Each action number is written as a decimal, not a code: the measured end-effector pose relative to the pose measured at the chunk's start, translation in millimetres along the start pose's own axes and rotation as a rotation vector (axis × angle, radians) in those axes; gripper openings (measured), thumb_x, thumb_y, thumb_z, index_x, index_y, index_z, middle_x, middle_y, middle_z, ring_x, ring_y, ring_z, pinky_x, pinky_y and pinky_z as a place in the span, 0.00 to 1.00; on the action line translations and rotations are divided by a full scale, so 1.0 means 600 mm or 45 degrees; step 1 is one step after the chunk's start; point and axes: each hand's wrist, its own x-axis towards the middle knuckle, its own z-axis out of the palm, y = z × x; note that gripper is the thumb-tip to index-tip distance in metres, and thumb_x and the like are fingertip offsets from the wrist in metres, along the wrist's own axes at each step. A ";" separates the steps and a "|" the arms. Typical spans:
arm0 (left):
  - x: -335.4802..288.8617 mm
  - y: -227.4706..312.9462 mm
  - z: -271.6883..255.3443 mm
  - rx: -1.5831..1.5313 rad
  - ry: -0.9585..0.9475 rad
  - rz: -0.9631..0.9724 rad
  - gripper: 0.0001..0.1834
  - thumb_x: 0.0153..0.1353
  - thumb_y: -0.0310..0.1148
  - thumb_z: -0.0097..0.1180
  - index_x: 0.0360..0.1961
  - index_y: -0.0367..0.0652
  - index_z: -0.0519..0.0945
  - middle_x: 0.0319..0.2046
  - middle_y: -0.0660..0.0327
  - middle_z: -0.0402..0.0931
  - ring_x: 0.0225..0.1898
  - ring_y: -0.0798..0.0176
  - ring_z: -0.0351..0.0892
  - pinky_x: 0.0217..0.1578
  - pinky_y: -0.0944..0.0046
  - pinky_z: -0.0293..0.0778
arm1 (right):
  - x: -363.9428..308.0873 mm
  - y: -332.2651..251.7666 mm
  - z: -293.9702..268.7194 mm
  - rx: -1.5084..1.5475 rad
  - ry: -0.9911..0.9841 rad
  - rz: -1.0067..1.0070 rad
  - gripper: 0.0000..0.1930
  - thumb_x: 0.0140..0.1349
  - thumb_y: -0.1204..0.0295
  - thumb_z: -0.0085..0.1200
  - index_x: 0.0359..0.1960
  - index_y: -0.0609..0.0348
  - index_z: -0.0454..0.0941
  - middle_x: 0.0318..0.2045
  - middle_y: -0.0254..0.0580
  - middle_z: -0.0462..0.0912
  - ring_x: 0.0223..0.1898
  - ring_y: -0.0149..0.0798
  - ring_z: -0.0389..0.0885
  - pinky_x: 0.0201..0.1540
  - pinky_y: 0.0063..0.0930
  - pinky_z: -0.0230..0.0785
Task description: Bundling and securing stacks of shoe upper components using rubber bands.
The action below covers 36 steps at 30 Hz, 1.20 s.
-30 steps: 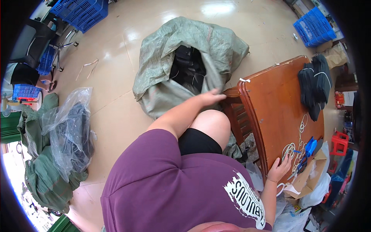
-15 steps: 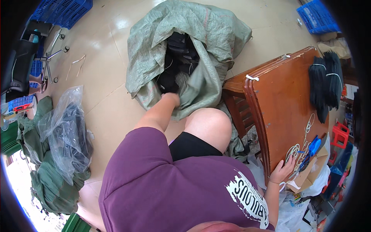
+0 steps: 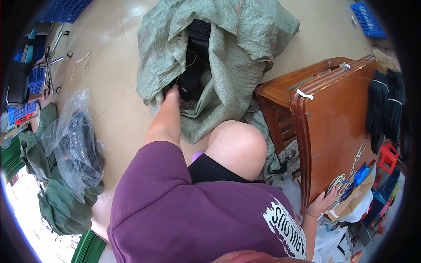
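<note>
A large grey-green woven sack (image 3: 237, 65) slumps on the floor in front of me, its mouth gaping toward me. Dark bundles (image 3: 199, 33) lie inside it, one with a pale tie round it. My left hand (image 3: 172, 95) is at the lower left of the mouth, against the sack's edge. Its fingers are partly hidden, so whether they grip anything does not show. My right hand (image 3: 323, 201) lies open on the near edge of a brown wooden table (image 3: 333, 127), fingers stretched beside loops of pale cord (image 3: 337, 182).
Black tied bundles (image 3: 386, 105) rest at the table's far right. A wooden chair (image 3: 278, 105) stands between sack and table. To the left are a clear plastic bag (image 3: 79, 153) with dark contents, green sacks (image 3: 66, 208) and a wheeled chair (image 3: 50, 65). A blue crate (image 3: 368, 19) sits far right.
My left hand has shifted left along the sack's mouth, which now gapes differently over the dark bundles. My right hand stays on the table edge. The view has shifted slightly.
</note>
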 end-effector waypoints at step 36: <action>-0.090 0.269 -0.047 -0.288 0.079 0.514 0.30 0.64 0.50 0.57 0.65 0.54 0.68 0.62 0.59 0.71 0.53 0.49 0.74 0.49 0.44 0.71 | 0.008 -0.014 -0.013 -0.011 -0.058 0.022 0.29 0.69 0.61 0.38 0.65 0.70 0.63 0.66 0.63 0.63 0.67 0.61 0.60 0.71 0.50 0.47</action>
